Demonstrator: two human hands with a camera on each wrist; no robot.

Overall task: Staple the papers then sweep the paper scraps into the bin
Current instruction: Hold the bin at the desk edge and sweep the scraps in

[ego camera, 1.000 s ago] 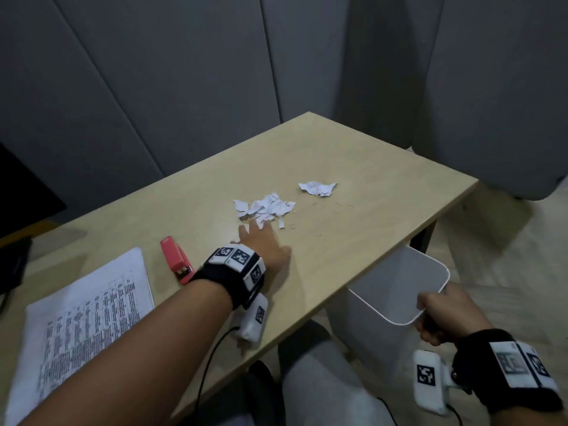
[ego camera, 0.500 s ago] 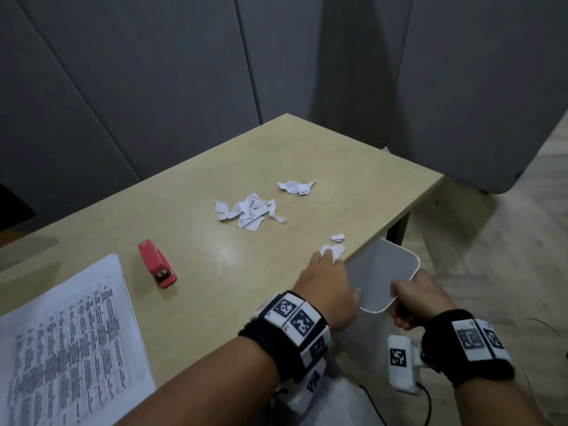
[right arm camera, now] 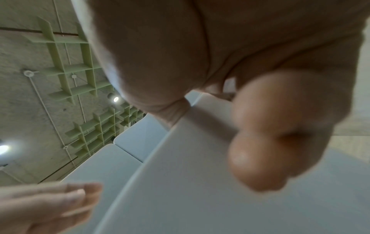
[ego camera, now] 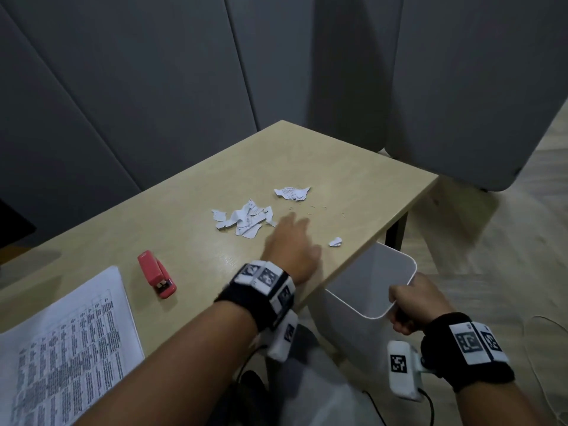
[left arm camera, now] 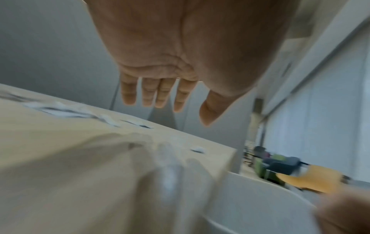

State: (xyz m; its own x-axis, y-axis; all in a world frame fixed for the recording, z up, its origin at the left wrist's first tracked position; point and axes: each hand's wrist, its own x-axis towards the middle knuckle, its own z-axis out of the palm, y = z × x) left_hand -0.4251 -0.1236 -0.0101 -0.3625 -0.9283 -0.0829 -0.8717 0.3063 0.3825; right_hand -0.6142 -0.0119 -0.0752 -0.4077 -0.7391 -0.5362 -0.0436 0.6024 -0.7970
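Observation:
A pile of torn paper scraps (ego camera: 244, 219) lies mid-table, with a second crumpled scrap (ego camera: 292, 192) behind it and one small scrap (ego camera: 335, 241) near the front edge. My left hand (ego camera: 292, 238) hovers flat and open just right of the pile, fingers straight (left arm camera: 156, 93), holding nothing. My right hand (ego camera: 412, 302) grips the rim of the white bin (ego camera: 362, 290), held under the table's front edge; its thumb (right arm camera: 260, 142) presses the bin wall (right arm camera: 190, 182). The printed papers (ego camera: 61, 348) lie at the near left, the red stapler (ego camera: 156, 273) beside them.
The wooden table (ego camera: 353, 167) ends at its right corner above a dark leg (ego camera: 396, 232). Grey padded panels (ego camera: 153, 87) close the back. A cable (ego camera: 246, 364) hangs from my left wrist camera below the table edge.
My left hand swept a few scraps from the pile to the front edge by the bin, then moved back up toward the pile; one small scrap stays near the edge. My right hand keeps holding the bin.

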